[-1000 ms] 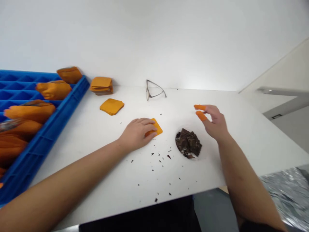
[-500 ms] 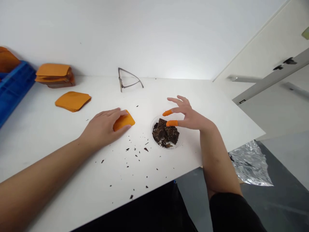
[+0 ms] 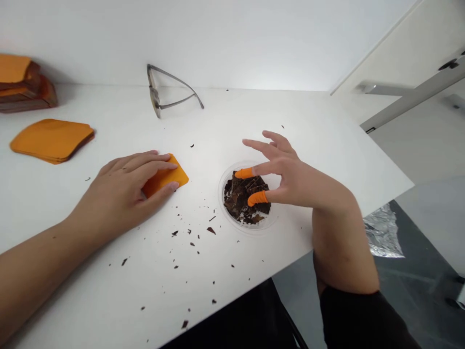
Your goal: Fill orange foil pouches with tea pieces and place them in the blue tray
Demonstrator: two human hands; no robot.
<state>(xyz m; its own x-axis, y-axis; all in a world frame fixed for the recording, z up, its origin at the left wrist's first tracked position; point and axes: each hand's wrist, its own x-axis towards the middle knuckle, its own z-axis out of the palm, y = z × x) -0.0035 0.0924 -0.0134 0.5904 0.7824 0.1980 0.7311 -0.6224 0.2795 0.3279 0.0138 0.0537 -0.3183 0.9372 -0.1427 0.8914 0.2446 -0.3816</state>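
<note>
On the table point(image 3: 218, 121), the left hand point(image 3: 119, 189) lies open and flat on an orange square point(image 3: 174, 177). The open right hand point(image 3: 290, 177) hovers over a dish point(image 3: 227, 215) of dark crumbs point(image 3: 236, 198)

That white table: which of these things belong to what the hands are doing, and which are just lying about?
At the hands: left hand resting on an orange square; right hand, wearing orange finger cots, above a clear dish of dark broken pieces.

Lying about: wire-framed glasses, a stack of orange squares, scattered dark crumbs.
</note>
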